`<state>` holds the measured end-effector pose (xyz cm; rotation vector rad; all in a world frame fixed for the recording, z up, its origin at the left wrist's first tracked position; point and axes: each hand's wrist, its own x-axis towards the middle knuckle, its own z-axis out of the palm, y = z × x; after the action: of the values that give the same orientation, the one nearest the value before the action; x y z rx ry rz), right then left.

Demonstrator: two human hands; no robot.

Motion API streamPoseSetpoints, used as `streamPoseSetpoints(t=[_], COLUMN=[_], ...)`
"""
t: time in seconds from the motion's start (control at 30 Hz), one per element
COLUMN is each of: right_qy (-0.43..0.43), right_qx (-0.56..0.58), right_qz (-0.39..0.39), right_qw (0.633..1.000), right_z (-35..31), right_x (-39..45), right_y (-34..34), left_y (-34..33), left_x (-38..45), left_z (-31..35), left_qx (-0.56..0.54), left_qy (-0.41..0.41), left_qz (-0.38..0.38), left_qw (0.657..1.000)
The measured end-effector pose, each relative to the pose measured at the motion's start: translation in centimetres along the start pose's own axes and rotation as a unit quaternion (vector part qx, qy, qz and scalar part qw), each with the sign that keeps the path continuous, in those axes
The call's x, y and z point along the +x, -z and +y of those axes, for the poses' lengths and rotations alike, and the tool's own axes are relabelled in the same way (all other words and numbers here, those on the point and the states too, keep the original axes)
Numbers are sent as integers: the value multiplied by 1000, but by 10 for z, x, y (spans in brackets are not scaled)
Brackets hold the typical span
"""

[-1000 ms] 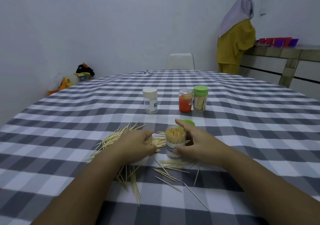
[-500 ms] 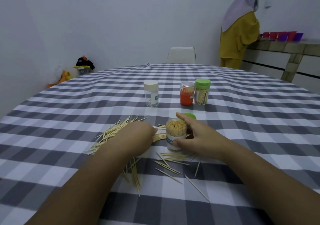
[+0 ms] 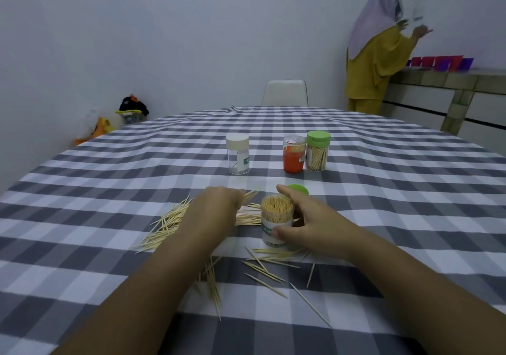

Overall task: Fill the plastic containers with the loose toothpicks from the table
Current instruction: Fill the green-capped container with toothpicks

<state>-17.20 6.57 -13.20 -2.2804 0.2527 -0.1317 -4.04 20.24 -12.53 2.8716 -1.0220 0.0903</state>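
An open clear container, packed with upright toothpicks, stands on the checked tablecloth. My right hand grips its side, thumb in front and fingers behind. Just left of it, my left hand is blurred and curled round a small bunch of toothpicks whose tips poke out past the fingers. A pile of loose toothpicks lies under and left of that hand. More scattered toothpicks lie in front of the container. Its green lid lies behind my right hand.
Farther back stand a nearly empty white-lidded container, an orange container and a green-lidded container holding toothpicks. A white chair is at the far edge. A person stands at a ledge on the right.
My left hand has lifted off the pile and moved up toward the container's mouth with toothpicks in it. My right hand has kept its hold on the container. The person at the back raised both hands.
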Motion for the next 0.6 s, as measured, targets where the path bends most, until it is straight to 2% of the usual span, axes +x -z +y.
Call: streamPoseSetpoints(t=[0.03, 0.1, 0.2, 0.4, 0.6], right_qy=[0, -1, -1, 11, 16], right_qx=[-1, -4, -5, -20, -26], right_qz=[-1, -2, -10, -14, -10], right_qw=[1000, 1000, 1000, 1000, 999], right_z=[0, 0, -1, -6, -9], right_x=[0, 0, 1, 0, 0], right_y=[0, -1, -4, -10, -11], left_y=[-1, 0, 1, 13, 22], left_x=[-6, -14, -16, -18, -18], left_z=[-4, -7, -8, -5, 0], left_qx=[-96, -294, -482, -691, -793], left_qy=[9, 17, 18, 9, -8], left_qz=[63, 148, 181, 194, 171], left_qw=[993, 944, 857, 696, 585])
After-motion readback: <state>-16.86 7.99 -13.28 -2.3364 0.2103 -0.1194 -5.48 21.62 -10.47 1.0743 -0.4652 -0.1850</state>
